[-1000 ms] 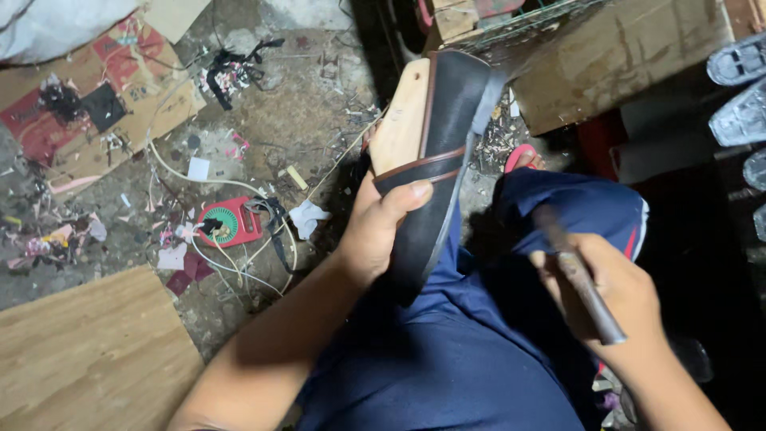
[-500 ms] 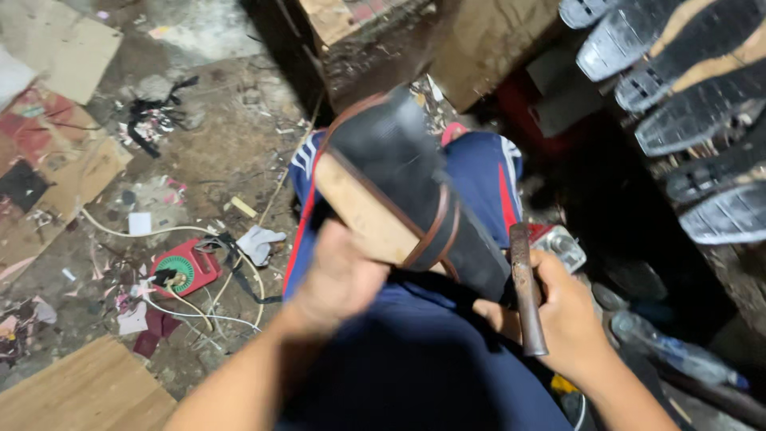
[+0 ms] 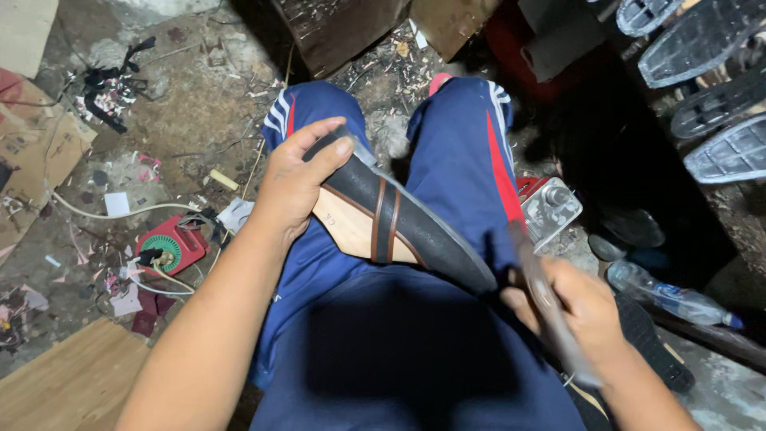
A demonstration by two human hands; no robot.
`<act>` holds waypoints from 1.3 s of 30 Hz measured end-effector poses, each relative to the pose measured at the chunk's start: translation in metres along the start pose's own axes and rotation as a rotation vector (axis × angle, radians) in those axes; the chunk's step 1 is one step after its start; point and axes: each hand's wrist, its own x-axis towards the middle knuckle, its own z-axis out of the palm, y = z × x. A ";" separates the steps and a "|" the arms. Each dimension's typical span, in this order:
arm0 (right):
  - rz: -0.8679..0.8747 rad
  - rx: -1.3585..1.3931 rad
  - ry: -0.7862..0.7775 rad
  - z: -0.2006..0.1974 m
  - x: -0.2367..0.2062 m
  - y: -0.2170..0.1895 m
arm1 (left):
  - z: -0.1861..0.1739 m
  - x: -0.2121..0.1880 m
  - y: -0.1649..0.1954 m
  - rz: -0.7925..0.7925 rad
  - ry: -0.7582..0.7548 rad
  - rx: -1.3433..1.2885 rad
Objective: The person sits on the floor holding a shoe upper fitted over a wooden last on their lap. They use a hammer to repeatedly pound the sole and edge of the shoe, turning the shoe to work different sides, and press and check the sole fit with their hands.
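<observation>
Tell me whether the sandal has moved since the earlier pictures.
Yes. The sandal, gripped by the left hand, has come down from raised in front of the camera to lie flat across the blue trousers.

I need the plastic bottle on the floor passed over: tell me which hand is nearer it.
Right. The right hand, gripping a tool, is just beside the bottle; the left hand holds the sandal across the lap.

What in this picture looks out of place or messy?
The floor is littered with scraps, cardboard and loose white cable. A plastic bottle lies on its side at the right. The sandal in the left hand looks intact.
</observation>
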 end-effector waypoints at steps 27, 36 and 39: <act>-0.262 -0.169 -0.207 -0.005 0.033 -0.016 | -0.005 0.004 -0.004 0.076 -0.020 0.012; -0.242 -0.251 -0.220 0.015 0.070 -0.016 | -0.013 0.006 0.002 0.165 -0.028 0.082; -0.250 -0.232 -0.256 0.026 0.094 -0.023 | -0.012 0.006 -0.002 0.152 -0.034 0.051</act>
